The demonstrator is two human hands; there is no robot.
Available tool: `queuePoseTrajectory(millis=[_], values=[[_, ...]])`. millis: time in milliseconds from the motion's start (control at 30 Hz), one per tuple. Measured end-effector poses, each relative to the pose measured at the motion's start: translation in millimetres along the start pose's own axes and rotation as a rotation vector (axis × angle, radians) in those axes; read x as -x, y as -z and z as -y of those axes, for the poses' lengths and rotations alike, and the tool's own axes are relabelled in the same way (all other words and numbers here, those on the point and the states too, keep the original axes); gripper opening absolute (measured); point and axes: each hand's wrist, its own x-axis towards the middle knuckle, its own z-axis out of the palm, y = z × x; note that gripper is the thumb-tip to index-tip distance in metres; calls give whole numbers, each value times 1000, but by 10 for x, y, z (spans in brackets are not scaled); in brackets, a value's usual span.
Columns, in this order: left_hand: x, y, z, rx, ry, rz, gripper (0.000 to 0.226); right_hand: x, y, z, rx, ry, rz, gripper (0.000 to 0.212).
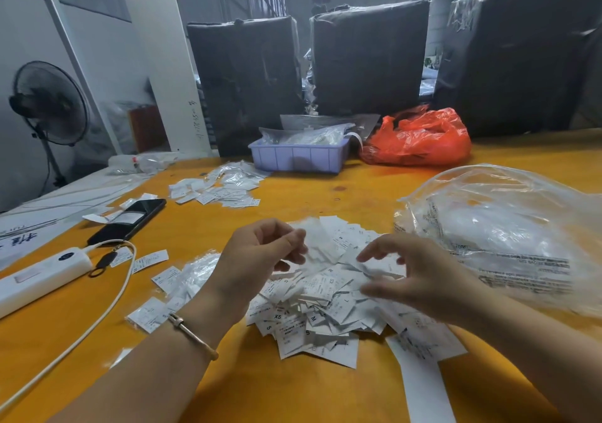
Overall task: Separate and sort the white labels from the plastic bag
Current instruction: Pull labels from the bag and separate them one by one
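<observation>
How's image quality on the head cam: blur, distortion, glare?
Head view: wide-angle bending shows in the leaning pillar and the curved table edge; the right hand and the label in the left hand are motion-smeared; glare on the clear plastic bag hides its contents; the far hall is hazy and dim; size letters in the label pile remain legible.

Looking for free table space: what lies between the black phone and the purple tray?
In the head view, a scattered pile of white labels lies between the phone and the tray.
</observation>
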Motion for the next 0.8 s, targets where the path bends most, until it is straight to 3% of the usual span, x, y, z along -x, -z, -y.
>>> queuePoseTrajectory(millis=[167,300,400,600,800], values=[[-10,1,-18,112,26,-77,15,-32,-153,82,179,163,50,55],[-34,6,-27,173,74,-95,32,-55,-194,101,225,288,92,45],[-39,8,-22,199,127,-42,33,-56,-229,96,215,364,110,35],[-36,-11,-7,274,206,51,24,-39,-294,140,132,434,-80,13],[-44,6,-12,300,214,67,27,-28,-266,177,161,480,-120,7]])
